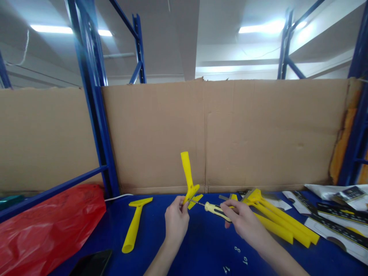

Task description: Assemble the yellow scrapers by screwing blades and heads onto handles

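My left hand [177, 217] pinches the head of a yellow plastic scraper [187, 172], whose hollow handle points up and away from me. In my right hand [240, 214] is a screwdriver [214, 209] with a cream and black grip. Its thin shaft reaches left, and the tip meets the scraper's head beside my left fingers; whether it sits in a screw is too small to tell. Just behind the shaft shows a small yellow plate [195, 201]. Another yellow scraper [135, 224] lies on the blue table [198, 249] to the left.
Several yellow scrapers [283, 222] lie stacked beyond my right hand. Flat printed packages [336, 230] cover the right side. At left are a red plastic bag [54, 226] and a dark phone [91, 263]. A cardboard wall [161, 134] and blue rack posts [96, 115] bound the back.
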`<action>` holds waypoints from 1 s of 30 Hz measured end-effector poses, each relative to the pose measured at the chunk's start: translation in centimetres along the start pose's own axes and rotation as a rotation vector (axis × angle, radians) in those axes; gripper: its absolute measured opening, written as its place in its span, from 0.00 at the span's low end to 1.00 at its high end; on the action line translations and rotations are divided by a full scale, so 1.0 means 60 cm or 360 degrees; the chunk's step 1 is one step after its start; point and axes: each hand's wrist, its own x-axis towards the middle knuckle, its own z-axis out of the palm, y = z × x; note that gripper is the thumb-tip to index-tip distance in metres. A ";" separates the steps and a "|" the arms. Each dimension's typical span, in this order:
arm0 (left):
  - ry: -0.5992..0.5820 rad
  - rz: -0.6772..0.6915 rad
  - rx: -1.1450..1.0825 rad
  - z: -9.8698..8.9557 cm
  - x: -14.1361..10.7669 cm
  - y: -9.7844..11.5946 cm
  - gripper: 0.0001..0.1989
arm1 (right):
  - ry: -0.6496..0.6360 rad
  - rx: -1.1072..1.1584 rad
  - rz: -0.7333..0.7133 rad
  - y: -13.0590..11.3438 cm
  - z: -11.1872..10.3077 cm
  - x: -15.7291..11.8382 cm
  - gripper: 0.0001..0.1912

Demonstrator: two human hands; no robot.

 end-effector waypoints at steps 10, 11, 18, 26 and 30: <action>0.0433 -0.0062 -0.0014 -0.024 0.013 0.005 0.10 | -0.0141 -0.1101 -0.0339 0.019 0.029 -0.014 0.12; 0.0426 -0.0042 -0.0019 -0.025 0.013 0.006 0.10 | -0.0127 -0.1141 -0.0332 0.021 0.033 -0.013 0.13; 0.0309 0.0267 0.0023 -0.012 -0.002 0.017 0.09 | 0.0066 -0.1192 -0.0389 0.031 0.054 -0.014 0.06; 0.0401 0.0807 0.0346 -0.012 -0.007 0.014 0.11 | 0.0172 0.0450 0.0126 0.023 0.010 0.013 0.22; 0.0489 0.1178 0.0445 -0.011 -0.009 0.015 0.11 | -0.0508 0.1431 0.0340 0.006 -0.022 0.003 0.31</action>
